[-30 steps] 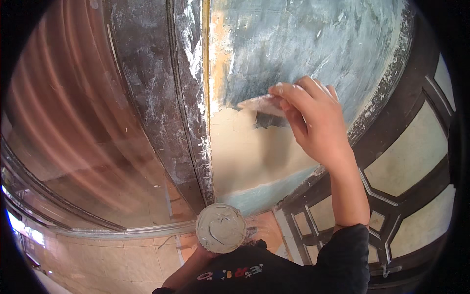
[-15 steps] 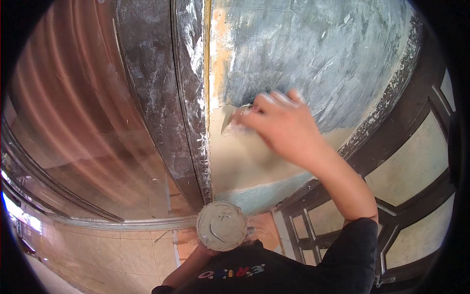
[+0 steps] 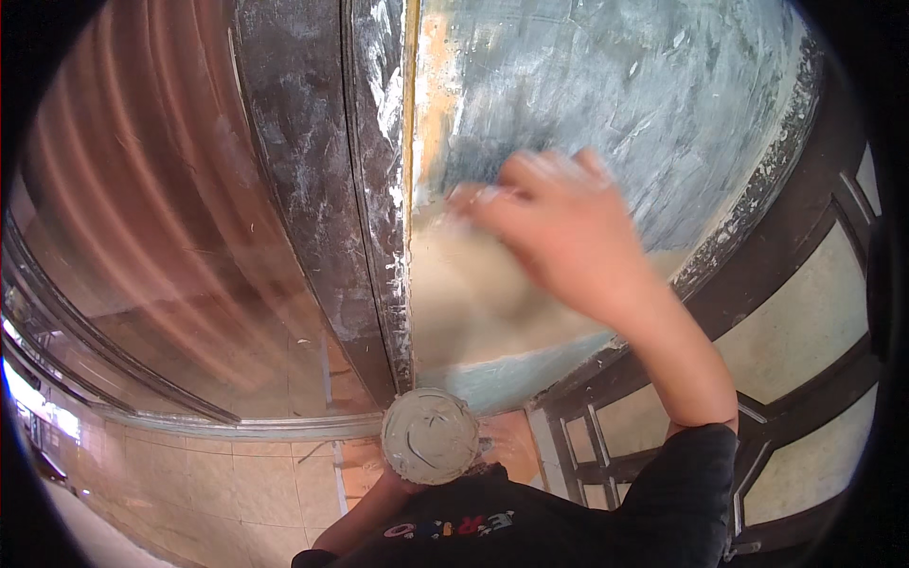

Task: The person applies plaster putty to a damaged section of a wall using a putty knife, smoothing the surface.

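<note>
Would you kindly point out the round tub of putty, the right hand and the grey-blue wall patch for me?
round tub of putty [image 3: 430, 436], head view, middle of the putty surface.
right hand [image 3: 559, 232], head view, back of the blurred hand.
grey-blue wall patch [image 3: 653, 104], head view, bare smeared upper area.

Rough, matt plastered wall [image 3: 606, 104]; seemingly wet grey putty [image 3: 430, 436].

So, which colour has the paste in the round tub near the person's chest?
Pale grey-white, with swirl marks in it, seen in the head view: the tub.
</note>
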`<state>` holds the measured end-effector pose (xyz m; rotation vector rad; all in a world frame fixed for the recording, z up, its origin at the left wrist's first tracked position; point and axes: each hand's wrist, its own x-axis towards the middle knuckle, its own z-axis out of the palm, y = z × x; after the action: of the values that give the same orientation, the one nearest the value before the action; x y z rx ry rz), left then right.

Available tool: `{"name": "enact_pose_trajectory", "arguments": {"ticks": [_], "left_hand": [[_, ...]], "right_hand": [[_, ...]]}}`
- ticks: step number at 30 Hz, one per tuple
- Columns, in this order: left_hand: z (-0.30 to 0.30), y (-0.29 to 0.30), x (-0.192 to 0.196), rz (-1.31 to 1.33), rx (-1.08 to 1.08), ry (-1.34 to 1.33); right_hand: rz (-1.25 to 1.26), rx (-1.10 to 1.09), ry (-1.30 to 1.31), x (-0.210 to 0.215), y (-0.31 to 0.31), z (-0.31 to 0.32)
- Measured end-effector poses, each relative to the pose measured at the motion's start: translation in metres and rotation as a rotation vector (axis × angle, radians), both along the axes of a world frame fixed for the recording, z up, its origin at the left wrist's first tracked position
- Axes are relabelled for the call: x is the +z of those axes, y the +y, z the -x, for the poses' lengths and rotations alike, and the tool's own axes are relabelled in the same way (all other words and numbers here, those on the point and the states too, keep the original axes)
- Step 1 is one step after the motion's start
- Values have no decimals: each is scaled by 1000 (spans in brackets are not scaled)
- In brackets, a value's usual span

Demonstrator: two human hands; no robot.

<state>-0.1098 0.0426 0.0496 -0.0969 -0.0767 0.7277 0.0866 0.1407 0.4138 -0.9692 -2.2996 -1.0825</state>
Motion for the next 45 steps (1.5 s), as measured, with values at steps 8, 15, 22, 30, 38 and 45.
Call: {"name": "enact_pose_trajectory", "arguments": {"ticks": [8, 15, 22, 30, 38, 45], "left_hand": [[8, -3, 15, -5, 44, -38], [10, 1, 3, -35, 44, 99], [14, -4, 10, -477, 132, 615], [16, -3, 13, -35, 55, 43], [19, -3, 7, -15, 38, -18], [16, -2, 4, 68, 40, -50]], "right_hand": [[15, 4, 130, 18, -4, 1], [-92, 6, 1, 2, 8, 5], [32, 145, -120, -24, 11, 18], [-34, -9, 16, 24, -1, 15], [-56, -6, -2, 33, 2, 6], [87, 37, -139, -7, 9, 7]]}}
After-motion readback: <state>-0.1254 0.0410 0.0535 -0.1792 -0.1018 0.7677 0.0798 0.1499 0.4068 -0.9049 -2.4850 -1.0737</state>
